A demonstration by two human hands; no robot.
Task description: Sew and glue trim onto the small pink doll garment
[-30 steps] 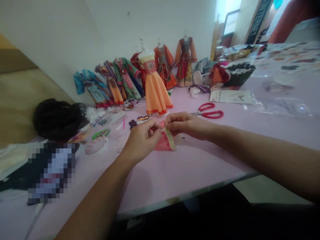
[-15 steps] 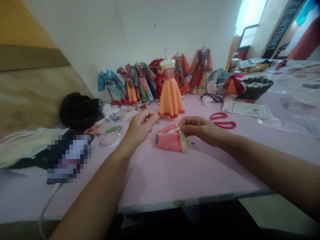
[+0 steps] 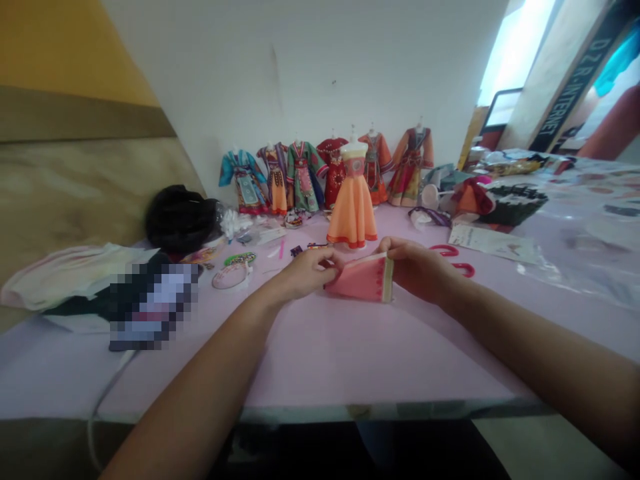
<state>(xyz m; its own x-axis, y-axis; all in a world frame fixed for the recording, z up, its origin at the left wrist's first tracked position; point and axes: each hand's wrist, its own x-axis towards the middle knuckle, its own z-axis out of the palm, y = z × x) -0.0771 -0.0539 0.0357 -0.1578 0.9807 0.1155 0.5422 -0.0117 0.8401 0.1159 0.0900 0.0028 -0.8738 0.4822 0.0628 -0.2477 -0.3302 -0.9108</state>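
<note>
A small pink paper skirt (image 3: 361, 280) with a cream band and red trim lies between my hands on the pink table (image 3: 350, 347). My left hand (image 3: 307, 272) pinches its narrow left end, fingers closed. My right hand (image 3: 417, 267) grips the wide banded end on the right, fingers curled around it. Just behind stands an orange doll dress (image 3: 353, 210) on a small white mannequin.
A row of several miniature costumes (image 3: 320, 175) lines the white wall. Red scissors (image 3: 457, 260) lie behind my right hand. A black bundle (image 3: 180, 217), stickers and a pink oval (image 3: 229, 276) sit at left. Paper sheets (image 3: 493, 241) and plastic bags (image 3: 580, 267) lie at right.
My left hand, apart from the skirt half a second ago, has come back and taken its narrow end. The view has shifted, so everything sits further right and up.
</note>
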